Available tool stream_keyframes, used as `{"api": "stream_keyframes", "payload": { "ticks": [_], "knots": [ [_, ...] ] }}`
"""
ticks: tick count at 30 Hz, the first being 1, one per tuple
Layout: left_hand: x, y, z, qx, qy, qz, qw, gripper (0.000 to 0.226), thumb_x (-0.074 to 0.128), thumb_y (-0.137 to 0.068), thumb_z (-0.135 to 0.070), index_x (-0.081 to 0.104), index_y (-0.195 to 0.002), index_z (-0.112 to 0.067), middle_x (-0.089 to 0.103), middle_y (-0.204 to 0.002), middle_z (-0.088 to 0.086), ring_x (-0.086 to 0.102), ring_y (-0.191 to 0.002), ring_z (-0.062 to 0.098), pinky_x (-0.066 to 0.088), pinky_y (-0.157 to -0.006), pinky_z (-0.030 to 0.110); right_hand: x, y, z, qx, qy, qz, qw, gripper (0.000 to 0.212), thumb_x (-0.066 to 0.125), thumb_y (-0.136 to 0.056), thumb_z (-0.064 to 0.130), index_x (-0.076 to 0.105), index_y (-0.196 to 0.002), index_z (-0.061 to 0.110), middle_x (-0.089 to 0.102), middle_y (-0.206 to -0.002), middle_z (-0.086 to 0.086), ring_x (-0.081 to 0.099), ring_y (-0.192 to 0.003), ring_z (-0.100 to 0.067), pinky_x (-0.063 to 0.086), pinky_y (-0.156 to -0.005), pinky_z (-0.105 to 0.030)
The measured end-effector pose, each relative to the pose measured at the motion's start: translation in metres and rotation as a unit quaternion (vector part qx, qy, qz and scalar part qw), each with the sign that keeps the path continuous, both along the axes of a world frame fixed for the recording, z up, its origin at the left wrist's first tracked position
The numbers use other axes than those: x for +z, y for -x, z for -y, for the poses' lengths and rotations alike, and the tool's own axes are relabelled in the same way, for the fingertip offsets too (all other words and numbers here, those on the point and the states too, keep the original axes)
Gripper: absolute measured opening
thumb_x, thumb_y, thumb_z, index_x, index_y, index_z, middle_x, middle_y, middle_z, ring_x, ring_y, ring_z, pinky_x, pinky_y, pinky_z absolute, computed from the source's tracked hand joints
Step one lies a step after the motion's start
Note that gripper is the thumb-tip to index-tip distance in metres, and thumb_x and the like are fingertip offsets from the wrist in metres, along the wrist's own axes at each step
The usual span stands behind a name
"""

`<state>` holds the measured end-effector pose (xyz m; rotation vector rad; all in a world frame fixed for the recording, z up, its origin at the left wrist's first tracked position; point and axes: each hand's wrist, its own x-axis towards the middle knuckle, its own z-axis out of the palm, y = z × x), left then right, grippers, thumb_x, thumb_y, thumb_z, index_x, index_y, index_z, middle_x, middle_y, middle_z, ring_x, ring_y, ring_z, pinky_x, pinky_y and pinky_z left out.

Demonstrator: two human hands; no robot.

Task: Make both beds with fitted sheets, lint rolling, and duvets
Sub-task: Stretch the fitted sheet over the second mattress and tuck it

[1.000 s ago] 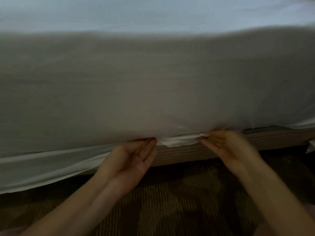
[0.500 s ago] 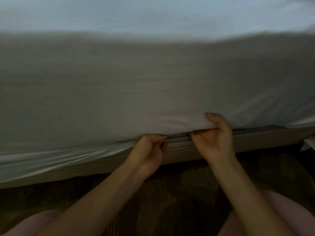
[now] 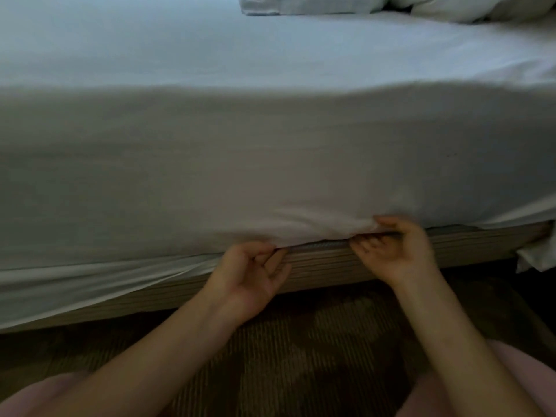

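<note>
A white cotton fitted sheet (image 3: 270, 164) lies smooth over the top and near side of the mattress. Its lower hem reaches the seam where the mattress meets the ribbed, tan wooden bed base (image 3: 331, 263). Both hands work at that seam, low in the view.

The right hand (image 3: 394, 251), at about 4 o'clock from centre, pinches a gathered fold of hem. Its thumb lies on top of the cloth and its curled fingers sit underneath, probably to draw the slack down and push it under the mattress. The left hand (image 3: 252, 272), near 6 o'clock, is turned palm up with its fingers curled towards the hem. Its thumb is at the cloth's edge, but I cannot tell whether it actually grips the cloth. The upturned palm suits sliding cloth into the gap.

Between the hands a short stretch looks tucked, with a dark strip showing above the base. Towards 8 o'clock the hem hangs loose over the base, so that part looks untucked. At 3 o'clock another bit of white cloth (image 3: 535, 254) dangles.

White pillows (image 3: 451, 4) lie at 1 o'clock on the far side. Brown patterned carpet (image 3: 316, 341) runs beneath.
</note>
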<state>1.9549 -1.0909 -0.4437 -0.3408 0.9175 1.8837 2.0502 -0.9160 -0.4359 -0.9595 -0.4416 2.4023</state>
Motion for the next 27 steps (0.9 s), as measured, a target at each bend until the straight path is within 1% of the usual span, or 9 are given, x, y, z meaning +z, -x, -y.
{"api": "stream_keyframes", "payload": {
  "ticks": [3, 6, 9, 11, 15, 18, 23, 25, 27],
  "knots": [
    [-0.005, 0.000, -0.002, 0.000, -0.001, -0.010, 1.000, 0.026, 0.040, -0.086, 0.005, 0.055, -0.077, -0.013, 0.061, -0.089, 0.003, 0.059, -0.090, 0.015, 0.044, -0.083, 0.031, 0.001, -0.004, 0.002, -0.052, 0.031, -0.027, 0.998, 0.043, 0.056, -0.066, 0.006, 0.056, -0.109, 0.002, 0.061, -0.119, -0.012, 0.057, -0.112, -0.030, 0.040, -0.105, -0.044],
    [-0.010, -0.001, -0.008, 0.001, -0.016, -0.032, 0.999, 0.031, 0.040, -0.084, 0.010, 0.055, -0.079, -0.017, 0.057, -0.084, -0.001, 0.055, -0.082, 0.011, 0.044, -0.085, 0.033, -0.005, -0.003, 0.010, -0.063, 0.026, -0.059, 0.996, 0.057, 0.064, -0.062, 0.013, 0.056, -0.118, 0.005, 0.063, -0.120, -0.012, 0.060, -0.111, -0.028, 0.040, -0.106, -0.043],
    [-0.017, -0.004, -0.017, -0.009, -0.034, -0.045, 0.998, 0.037, 0.039, -0.084, 0.013, 0.056, -0.081, -0.020, 0.058, -0.075, -0.004, 0.053, -0.073, 0.007, 0.044, -0.087, 0.034, -0.011, 0.000, 0.013, -0.058, 0.026, -0.093, 0.994, 0.052, 0.069, -0.070, 0.023, 0.059, -0.119, 0.007, 0.066, -0.117, -0.010, 0.062, -0.109, -0.026, 0.042, -0.104, -0.042],
    [-0.019, -0.003, -0.024, -0.019, -0.044, -0.044, 0.998, 0.036, 0.039, -0.086, 0.013, 0.058, -0.085, -0.018, 0.062, -0.077, -0.003, 0.057, -0.076, 0.008, 0.045, -0.086, 0.034, -0.016, 0.006, 0.013, -0.050, 0.028, -0.119, 0.991, 0.054, 0.070, -0.074, 0.032, 0.060, -0.122, 0.011, 0.068, -0.115, -0.009, 0.063, -0.109, -0.025, 0.044, -0.102, -0.041],
    [-0.022, 0.005, -0.039, -0.021, -0.066, -0.032, 0.997, 0.038, 0.035, -0.085, 0.016, 0.060, -0.087, -0.013, 0.067, -0.080, 0.002, 0.059, -0.084, 0.015, 0.042, -0.095, 0.041, -0.022, 0.025, 0.012, -0.038, -0.003, -0.183, 0.982, 0.060, 0.064, -0.076, 0.049, 0.058, -0.127, 0.018, 0.065, -0.122, -0.009, 0.060, -0.115, -0.028, 0.043, -0.103, -0.047],
    [-0.022, 0.007, -0.046, -0.012, -0.071, -0.033, 0.997, 0.042, 0.030, -0.085, 0.017, 0.061, -0.088, -0.011, 0.068, -0.085, 0.005, 0.060, -0.088, 0.019, 0.041, -0.094, 0.046, -0.020, 0.033, 0.012, -0.041, -0.011, -0.209, 0.977, 0.061, 0.063, -0.071, 0.052, 0.062, -0.121, 0.017, 0.066, -0.120, -0.009, 0.062, -0.111, -0.030, 0.045, -0.095, -0.055],
    [-0.019, 0.002, -0.049, 0.000, -0.041, -0.034, 0.999, 0.042, 0.027, -0.083, 0.016, 0.058, -0.087, -0.013, 0.061, -0.091, 0.005, 0.058, -0.094, 0.021, 0.041, -0.091, 0.047, -0.017, 0.032, 0.017, -0.056, -0.007, -0.187, 0.981, 0.066, 0.064, -0.075, 0.054, 0.056, -0.130, 0.019, 0.063, -0.125, -0.009, 0.057, -0.119, -0.030, 0.039, -0.106, -0.050],
    [-0.016, 0.000, -0.050, 0.007, -0.010, -0.030, 0.999, 0.042, 0.026, -0.083, 0.015, 0.057, -0.088, -0.013, 0.061, -0.093, 0.006, 0.056, -0.102, 0.024, 0.042, -0.090, 0.045, -0.014, 0.034, 0.023, -0.077, -0.027, -0.153, 0.985, 0.064, 0.059, -0.079, 0.059, 0.055, -0.131, 0.022, 0.063, -0.126, -0.006, 0.057, -0.119, -0.027, 0.039, -0.107, -0.048],
    [-0.013, -0.001, -0.049, 0.013, 0.033, -0.029, 0.999, 0.038, 0.027, -0.084, 0.013, 0.055, -0.084, -0.013, 0.061, -0.090, 0.005, 0.058, -0.095, 0.021, 0.044, -0.084, 0.040, -0.011, 0.034, 0.030, -0.091, -0.039, -0.111, 0.989, 0.061, 0.050, -0.084, 0.064, 0.053, -0.132, 0.027, 0.062, -0.128, -0.003, 0.057, -0.118, -0.024, 0.040, -0.106, -0.045]
  ]
}}
